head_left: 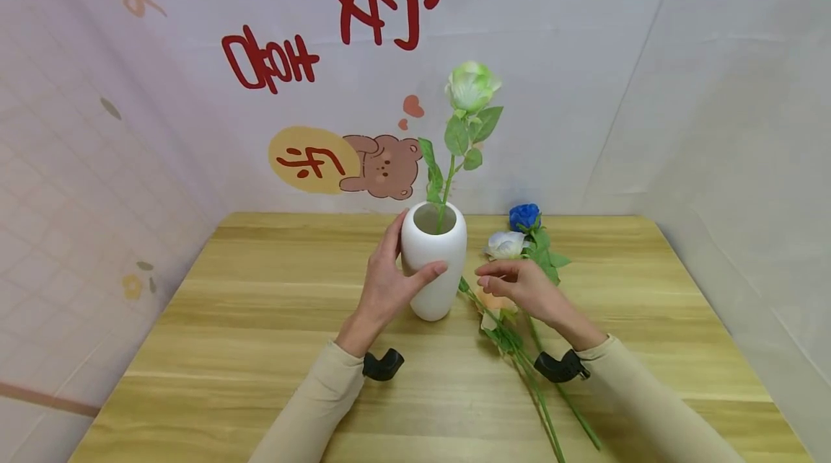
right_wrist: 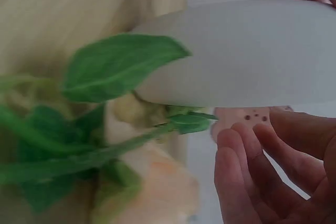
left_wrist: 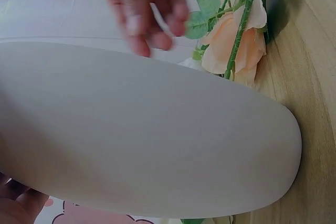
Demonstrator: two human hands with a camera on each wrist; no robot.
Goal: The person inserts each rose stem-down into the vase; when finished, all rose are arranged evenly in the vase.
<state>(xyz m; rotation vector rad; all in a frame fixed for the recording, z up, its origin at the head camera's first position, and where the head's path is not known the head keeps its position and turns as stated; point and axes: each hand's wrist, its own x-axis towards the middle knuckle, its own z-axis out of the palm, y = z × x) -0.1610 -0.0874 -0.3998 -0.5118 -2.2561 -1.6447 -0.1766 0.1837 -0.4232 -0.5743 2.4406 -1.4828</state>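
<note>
A white vase stands upright on the table, and one artificial rose with a pale green and white bloom rises from its mouth. My left hand holds the vase from the left, thumb across its front and fingers around the far side. To the right of the vase, apart from it, my right hand hovers with loosely bent fingers and nothing in them. Below that hand lies a peach rose, partly hidden in the head view. In the right wrist view, green leaves cross in front of the vase.
A blue rose and a whitish rose lie on the wooden table toward its back right. Long green stems run forward to the front edge. A printed cloth backdrop rises behind the table.
</note>
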